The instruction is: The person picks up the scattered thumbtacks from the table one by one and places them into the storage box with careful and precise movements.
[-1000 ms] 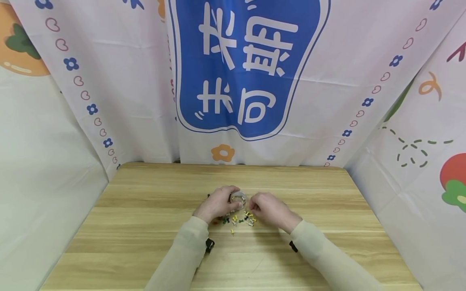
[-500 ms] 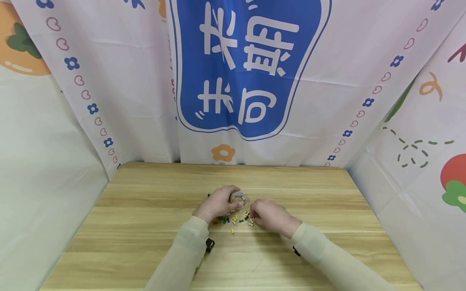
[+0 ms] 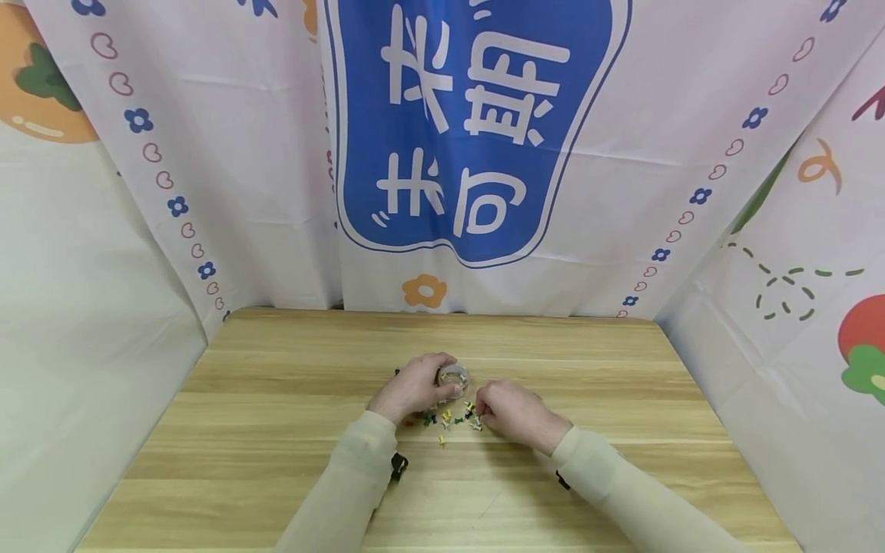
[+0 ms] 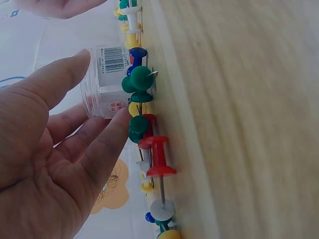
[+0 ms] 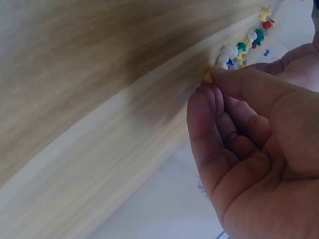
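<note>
My left hand (image 3: 415, 385) curls round a small clear jar (image 3: 453, 376) standing on the wooden table. In the left wrist view, thumb and fingers lie on either side of this jar (image 4: 108, 82), which bears a barcode label. A few pins show inside it from above. Loose push pins (image 3: 445, 418) in yellow, green, white, blue and red lie close in front of the jar. Right of that pile is my right hand (image 3: 517, 415), low over the table. Its thumb and index finger pinch a yellow push pin (image 5: 208, 77), mostly covered by the fingertips.
One yellow push pin (image 3: 442, 441) lies apart, nearer to me. A dark pin (image 3: 397, 372) shows beyond my left hand. Bare wooden table (image 3: 290, 461) surrounds the pile, with printed cloth (image 3: 276, 230) hanging behind and at both sides.
My right hand has come slightly towards me, down to the right edge of the pile, and covers some yellow pins there. The left hand and the jar have stayed in place.
</note>
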A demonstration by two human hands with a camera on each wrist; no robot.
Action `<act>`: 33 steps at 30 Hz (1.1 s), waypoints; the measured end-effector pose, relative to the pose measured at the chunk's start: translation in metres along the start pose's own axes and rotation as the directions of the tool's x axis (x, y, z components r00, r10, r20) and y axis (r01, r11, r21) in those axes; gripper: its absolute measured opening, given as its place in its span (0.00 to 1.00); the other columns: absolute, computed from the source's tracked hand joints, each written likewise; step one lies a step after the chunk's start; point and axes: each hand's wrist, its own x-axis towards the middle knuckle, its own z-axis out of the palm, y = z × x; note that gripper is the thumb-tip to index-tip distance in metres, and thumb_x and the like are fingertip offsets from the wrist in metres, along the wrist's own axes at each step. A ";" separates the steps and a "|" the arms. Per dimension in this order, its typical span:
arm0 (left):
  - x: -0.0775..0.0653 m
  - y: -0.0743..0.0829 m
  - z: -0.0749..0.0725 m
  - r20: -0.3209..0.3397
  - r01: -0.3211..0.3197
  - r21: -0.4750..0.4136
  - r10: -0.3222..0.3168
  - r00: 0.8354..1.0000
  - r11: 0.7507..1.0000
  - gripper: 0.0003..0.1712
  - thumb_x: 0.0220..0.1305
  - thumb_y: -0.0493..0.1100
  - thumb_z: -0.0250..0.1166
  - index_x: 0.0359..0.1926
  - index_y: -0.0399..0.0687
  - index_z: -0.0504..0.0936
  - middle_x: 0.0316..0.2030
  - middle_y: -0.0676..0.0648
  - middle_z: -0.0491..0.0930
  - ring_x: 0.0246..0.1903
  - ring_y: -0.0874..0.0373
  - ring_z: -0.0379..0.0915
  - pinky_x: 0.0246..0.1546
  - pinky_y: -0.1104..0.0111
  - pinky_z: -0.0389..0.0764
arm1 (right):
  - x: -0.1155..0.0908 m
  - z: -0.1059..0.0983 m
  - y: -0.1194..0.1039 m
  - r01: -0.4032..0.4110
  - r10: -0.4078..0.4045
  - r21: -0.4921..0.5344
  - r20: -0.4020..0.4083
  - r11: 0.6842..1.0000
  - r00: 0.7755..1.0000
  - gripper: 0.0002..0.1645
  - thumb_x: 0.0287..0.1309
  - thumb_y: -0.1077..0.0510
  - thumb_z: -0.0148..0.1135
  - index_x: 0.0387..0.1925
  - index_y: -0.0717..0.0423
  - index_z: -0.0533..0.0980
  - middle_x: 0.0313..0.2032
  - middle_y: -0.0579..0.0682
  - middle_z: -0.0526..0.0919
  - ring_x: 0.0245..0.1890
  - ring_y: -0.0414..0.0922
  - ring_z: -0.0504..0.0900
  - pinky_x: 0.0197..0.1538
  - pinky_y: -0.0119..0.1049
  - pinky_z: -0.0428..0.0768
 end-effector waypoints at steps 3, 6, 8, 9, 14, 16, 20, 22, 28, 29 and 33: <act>0.000 0.000 0.000 0.000 0.002 0.005 -0.002 1.000 1.000 0.33 0.70 0.53 0.71 0.72 0.50 0.75 0.63 0.43 0.83 0.58 0.49 0.81 0.63 0.50 0.82 | 0.001 -0.001 0.001 -0.012 0.012 0.031 -0.006 0.999 1.000 0.09 0.57 0.66 0.69 0.38 0.52 0.87 0.36 0.44 0.89 0.36 0.38 0.85 0.39 0.28 0.85; 0.000 0.000 0.000 0.003 0.006 0.003 -0.006 1.000 1.000 0.33 0.70 0.53 0.71 0.72 0.51 0.75 0.62 0.43 0.83 0.58 0.49 0.81 0.62 0.50 0.82 | 0.002 -0.003 0.003 -0.017 0.018 0.060 -0.020 0.998 1.000 0.09 0.59 0.66 0.67 0.40 0.54 0.87 0.38 0.45 0.90 0.38 0.39 0.86 0.41 0.28 0.85; 0.001 0.000 0.000 0.006 0.009 0.000 -0.009 1.000 1.000 0.33 0.70 0.53 0.72 0.72 0.51 0.75 0.62 0.44 0.83 0.58 0.49 0.81 0.62 0.50 0.82 | 0.004 -0.005 0.003 -0.017 0.019 0.072 -0.035 0.997 0.999 0.08 0.61 0.65 0.67 0.41 0.54 0.87 0.39 0.45 0.90 0.38 0.39 0.87 0.42 0.28 0.86; 0.001 0.000 0.000 0.008 0.011 -0.002 -0.011 1.000 1.000 0.34 0.70 0.53 0.72 0.72 0.51 0.75 0.62 0.44 0.83 0.58 0.49 0.81 0.62 0.50 0.82 | 0.005 -0.006 0.004 -0.017 0.021 0.084 -0.044 0.996 0.999 0.08 0.61 0.65 0.67 0.41 0.54 0.87 0.39 0.45 0.90 0.38 0.39 0.86 0.42 0.29 0.86; 0.001 -0.001 0.000 0.014 0.019 -0.008 -0.018 1.000 1.000 0.34 0.70 0.53 0.72 0.72 0.51 0.75 0.62 0.44 0.83 0.59 0.49 0.81 0.64 0.50 0.82 | 0.011 -0.011 0.004 -0.049 0.059 0.151 -0.066 0.987 0.996 0.04 0.65 0.61 0.71 0.40 0.54 0.87 0.37 0.44 0.90 0.35 0.36 0.84 0.41 0.28 0.85; 0.001 -0.001 0.000 0.014 0.020 -0.010 -0.020 1.000 1.000 0.34 0.70 0.53 0.72 0.72 0.51 0.75 0.62 0.44 0.83 0.58 0.49 0.81 0.63 0.50 0.82 | 0.013 -0.012 0.004 -0.065 0.078 0.182 -0.066 0.981 0.995 0.04 0.65 0.60 0.72 0.41 0.54 0.87 0.37 0.44 0.90 0.35 0.35 0.84 0.41 0.27 0.85; 0.002 -0.001 0.000 0.013 0.018 -0.007 -0.018 1.000 1.000 0.33 0.70 0.53 0.71 0.72 0.51 0.75 0.61 0.44 0.84 0.56 0.50 0.82 0.61 0.50 0.83 | 0.017 -0.014 0.005 -0.085 0.106 0.228 -0.084 0.970 0.991 0.05 0.64 0.61 0.71 0.42 0.53 0.87 0.37 0.44 0.90 0.35 0.35 0.83 0.42 0.28 0.85; 0.002 -0.001 0.001 0.013 0.017 -0.008 -0.017 1.000 1.000 0.33 0.70 0.53 0.71 0.72 0.51 0.75 0.61 0.44 0.84 0.56 0.50 0.82 0.61 0.50 0.83 | 0.020 -0.015 0.005 -0.093 0.120 0.245 -0.097 0.965 0.988 0.05 0.64 0.61 0.71 0.42 0.53 0.87 0.37 0.43 0.89 0.35 0.34 0.83 0.42 0.27 0.85; 0.001 0.000 0.000 0.017 0.021 -0.012 -0.021 1.000 1.000 0.34 0.70 0.54 0.71 0.72 0.51 0.75 0.61 0.44 0.84 0.56 0.50 0.82 0.61 0.50 0.83 | 0.028 -0.015 0.004 -0.111 0.153 0.307 -0.116 0.945 0.981 0.06 0.65 0.61 0.71 0.42 0.55 0.86 0.37 0.44 0.89 0.36 0.35 0.84 0.43 0.27 0.86; 0.002 0.000 0.000 0.017 0.020 -0.011 -0.020 1.000 1.000 0.34 0.70 0.54 0.71 0.72 0.50 0.75 0.61 0.44 0.84 0.56 0.50 0.82 0.61 0.51 0.83 | 0.030 -0.015 0.004 -0.116 0.160 0.316 -0.118 0.942 0.980 0.06 0.65 0.61 0.71 0.43 0.55 0.86 0.37 0.44 0.89 0.36 0.36 0.84 0.44 0.28 0.86; 0.003 -0.001 0.001 0.017 0.009 -0.007 -0.009 1.000 1.000 0.34 0.70 0.54 0.71 0.72 0.49 0.75 0.61 0.44 0.84 0.55 0.50 0.82 0.60 0.51 0.84 | 0.036 -0.013 0.003 -0.148 0.195 0.339 -0.109 0.929 0.975 0.07 0.65 0.61 0.71 0.44 0.56 0.86 0.37 0.44 0.89 0.36 0.36 0.84 0.44 0.29 0.86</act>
